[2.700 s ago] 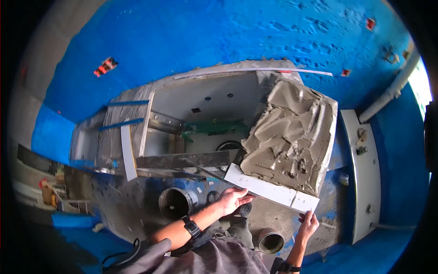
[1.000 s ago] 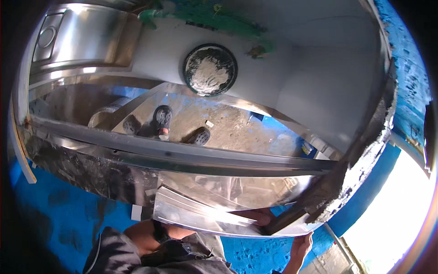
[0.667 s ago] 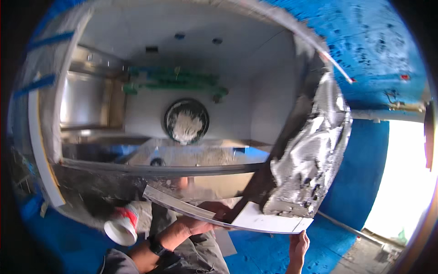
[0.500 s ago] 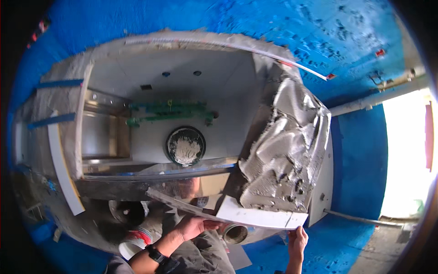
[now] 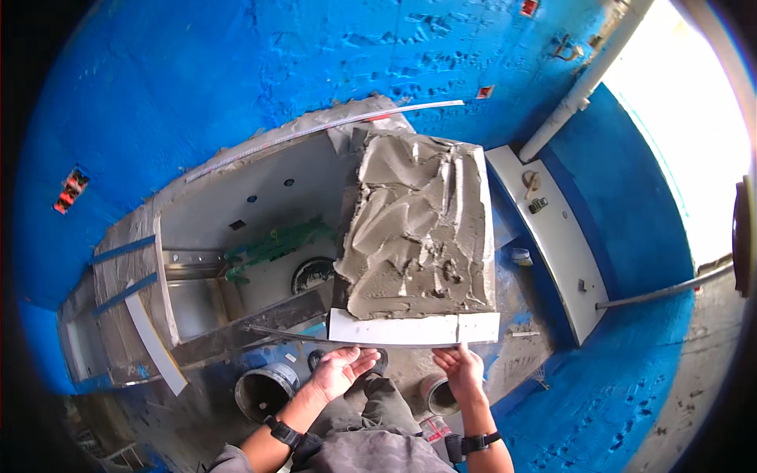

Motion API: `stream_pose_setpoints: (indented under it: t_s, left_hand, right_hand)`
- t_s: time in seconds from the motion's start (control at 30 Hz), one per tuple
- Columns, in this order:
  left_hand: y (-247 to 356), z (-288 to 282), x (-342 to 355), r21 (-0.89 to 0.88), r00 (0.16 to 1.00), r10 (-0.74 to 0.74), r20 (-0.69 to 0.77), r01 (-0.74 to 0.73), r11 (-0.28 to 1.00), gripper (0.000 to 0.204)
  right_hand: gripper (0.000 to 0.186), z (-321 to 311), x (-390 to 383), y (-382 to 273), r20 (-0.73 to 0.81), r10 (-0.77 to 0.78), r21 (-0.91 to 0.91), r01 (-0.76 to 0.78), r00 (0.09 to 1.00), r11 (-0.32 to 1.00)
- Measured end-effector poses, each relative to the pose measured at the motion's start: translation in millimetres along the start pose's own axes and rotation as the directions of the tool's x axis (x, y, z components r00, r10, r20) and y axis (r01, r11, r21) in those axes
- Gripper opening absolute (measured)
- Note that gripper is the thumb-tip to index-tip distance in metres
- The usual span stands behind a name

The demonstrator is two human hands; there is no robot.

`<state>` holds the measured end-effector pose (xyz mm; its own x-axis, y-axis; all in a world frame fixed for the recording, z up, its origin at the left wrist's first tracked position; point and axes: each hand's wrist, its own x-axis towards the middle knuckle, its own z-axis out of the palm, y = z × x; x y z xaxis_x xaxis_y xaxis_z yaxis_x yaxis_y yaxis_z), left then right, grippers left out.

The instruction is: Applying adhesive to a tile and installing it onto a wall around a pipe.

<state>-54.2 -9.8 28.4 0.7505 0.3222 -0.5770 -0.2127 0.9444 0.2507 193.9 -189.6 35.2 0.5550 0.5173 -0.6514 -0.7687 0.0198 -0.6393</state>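
A long strip, white, flat and straight-edged [image 5: 394, 325], is lying across the near end of a broad slab of wet grey mortar [image 5: 418, 229], at the near side of the scene. A dark vertical line is crossing the strip toward its right end. A narrow grey edging [image 5: 276, 333] is running along the strip's near side and extending past it to the left.

The left hand [image 5: 341, 374] is touching the near edge close to the strip's left end, its fingers lying close together and pointing right. The right hand [image 5: 461, 372] is meeting the same edge nearer the right end, one digit reaching up to it and the other fingers bending leftward. Whether either hand is pinching the edge, I cannot tell.

The mortar is covering the right part of a long grey desk [image 5: 122, 272], standing in rough ridges. Left of it, an opening is showing a shiny steel sink [image 5: 195, 307] and a round black tub [image 5: 314, 273]. A deep round bucket [image 5: 264, 394] is standing on the floor near the left forearm. A long white panel [image 5: 556, 248] is lying farther right, beside the blue wall [image 5: 658, 181].
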Motion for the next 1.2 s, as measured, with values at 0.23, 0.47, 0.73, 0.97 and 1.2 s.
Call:
stream_pose_setpoints:
  t_s: [0.23,0.47,0.73,0.97,1.2]
  left_hand:
    - [-4,0,2,0.065,0.999,0.031,-0.028,-0.029,0.997,0.031]
    - [0,11,-9,0.316,0.982,-0.173,-0.072,0.187,0.930,0.033]
    - [35,96,-24,0.872,0.950,-0.308,0.043,0.115,0.476,0.039]
    - [69,96,-20,0.954,0.900,-0.383,0.209,-0.100,0.284,0.036]
    - [207,109,46,0.898,0.912,-0.154,0.380,-0.324,0.299,0.024]
  right_hand:
    - [0.018,9,5,12,0.009,-0.038,-0.023,0.038,0.999,0.999]
    - [0.021,6,4,22,0.065,-0.053,-0.044,0.055,0.996,0.997]
    - [0.026,16,-14,19,0.118,0.021,0.076,-0.030,0.993,0.997]
    - [0.032,25,-25,50,0.072,0.051,0.130,-0.060,0.996,0.990]
    - [0.050,35,-31,83,-0.083,0.030,0.243,-0.009,0.996,0.970]
